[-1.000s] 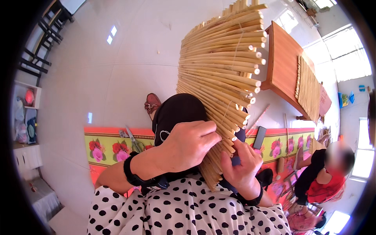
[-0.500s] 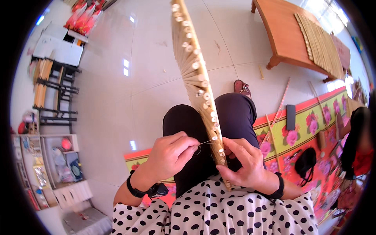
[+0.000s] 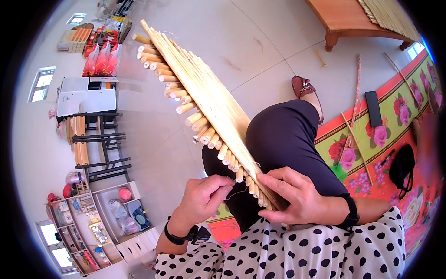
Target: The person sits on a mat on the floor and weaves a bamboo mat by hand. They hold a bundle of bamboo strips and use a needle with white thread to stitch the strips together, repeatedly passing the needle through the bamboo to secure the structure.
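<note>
Head view: stick mat (image 3: pixel 216 107) now leans toward the upper left, cut stick ends facing left, lower end down at the person's lap between the thighs; half a second ago it stood nearly upright and was seen almost edge-on, and a second ago it leaned to the upper right with its broad face showing. Left hand (image 3: pixel 202 202) has thumb and fingers pinched on a thin thread (image 3: pixel 238 194), right beside the stick ends; the fingertips sit nearer the mat than half a second ago, when the thread ran across a visible gap. A slack bit of thread hangs below those fingers. Right hand (image 3: pixel 295 195) grips the mat's lower end from the right side, index finger along it, thumb lower down; same area as half a second ago. View has swung too: wooden table (image 3: pixel 346 18) pushed into the upper right corner, shelf unit (image 3: pixel 100 223) and black metal frames (image 3: pixel 104 146) further in at left. Phone (image 3: pixel 372 109), thin stick (image 3: pixel 357 149) and black cloth item (image 3: pixel 402 168) lie on the floral mat (image 3: pixel 409 125) at right. Brown shoe (image 3: pixel 302 87) shows past the right knee (image 3: pixel 283 125).
</note>
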Motion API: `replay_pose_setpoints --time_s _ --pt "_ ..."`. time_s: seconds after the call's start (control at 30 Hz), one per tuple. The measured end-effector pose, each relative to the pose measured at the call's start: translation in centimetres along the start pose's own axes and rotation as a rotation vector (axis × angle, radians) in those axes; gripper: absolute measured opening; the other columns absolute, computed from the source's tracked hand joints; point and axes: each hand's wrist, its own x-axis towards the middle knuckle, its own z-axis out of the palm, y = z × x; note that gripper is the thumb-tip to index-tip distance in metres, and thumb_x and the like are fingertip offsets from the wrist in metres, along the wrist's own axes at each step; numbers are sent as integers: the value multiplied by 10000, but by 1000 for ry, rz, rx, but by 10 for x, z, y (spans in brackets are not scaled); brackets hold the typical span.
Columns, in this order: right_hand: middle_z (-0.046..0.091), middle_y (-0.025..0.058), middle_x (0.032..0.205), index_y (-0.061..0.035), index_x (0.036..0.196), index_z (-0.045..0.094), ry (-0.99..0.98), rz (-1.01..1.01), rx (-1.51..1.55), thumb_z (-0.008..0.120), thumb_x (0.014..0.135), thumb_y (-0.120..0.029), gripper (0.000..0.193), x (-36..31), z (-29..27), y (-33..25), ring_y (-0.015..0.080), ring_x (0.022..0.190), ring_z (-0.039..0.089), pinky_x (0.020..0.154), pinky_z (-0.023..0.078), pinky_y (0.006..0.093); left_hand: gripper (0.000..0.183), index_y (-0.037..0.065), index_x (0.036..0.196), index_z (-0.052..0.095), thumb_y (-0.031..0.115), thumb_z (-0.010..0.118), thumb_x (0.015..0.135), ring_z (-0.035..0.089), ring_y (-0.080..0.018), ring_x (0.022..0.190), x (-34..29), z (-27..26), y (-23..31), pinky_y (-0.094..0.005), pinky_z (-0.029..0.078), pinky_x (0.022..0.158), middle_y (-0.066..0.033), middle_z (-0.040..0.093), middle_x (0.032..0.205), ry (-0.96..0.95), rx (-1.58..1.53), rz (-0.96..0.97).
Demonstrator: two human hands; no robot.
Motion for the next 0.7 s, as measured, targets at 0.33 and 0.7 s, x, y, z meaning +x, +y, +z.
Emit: replay_pose_setpoints --time_s 0.33,0.7 --pt "592 153 1076 43 1312 537 5 2 25 801 726 -205 689 2 0 1 286 898 638 721 570 350 55 30 948 649 32 654 893 629 -183 507 1 -4 7 -289 473 475 -89 660 715 -45 -19 -66" --pt "587 152 1059 75 1287 552 2 -26 17 793 719 -168 663 4 0 0 271 862 642 656 572 323 84 17 926 619 -2 667 860 597 -225 503 1 6 -6 -312 449 465 -88 611 668 51 58 124"
